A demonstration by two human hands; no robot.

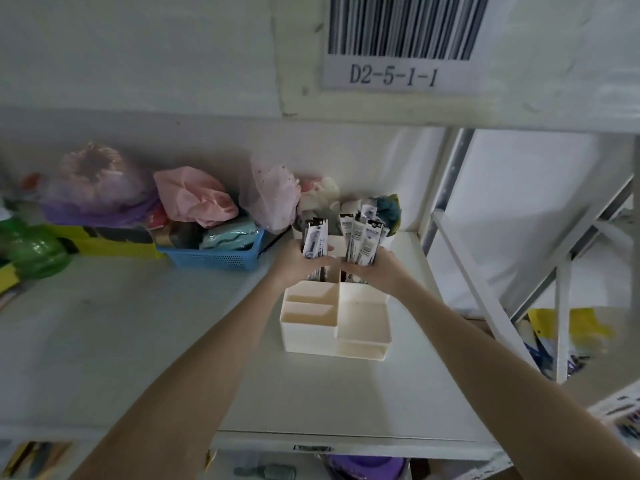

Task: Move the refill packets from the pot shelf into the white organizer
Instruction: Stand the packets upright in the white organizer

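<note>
Both hands reach to the far side of the white organizer (335, 320) on the shelf (138, 341). The left hand (298, 265) grips one bunch of refill packets (316, 239) upright in the far left compartment. The right hand (372, 271) grips another bunch (362, 237) in the far right compartment.

We take the organizer (336, 320) as our landmark; it sits on the shelf (138, 341), toward its right end. Refill packets (360, 237) stand upright in its rear compartments, one bunch left, one right. Our left hand (298, 263) wraps the left bunch, our right hand (374, 271) the right, both at the organizer's back edge. Left of the organizer and further back lies a basket (214, 256), with bagged items (194, 199) in it. Above the organizer hangs a barcode label (401, 43).
</note>
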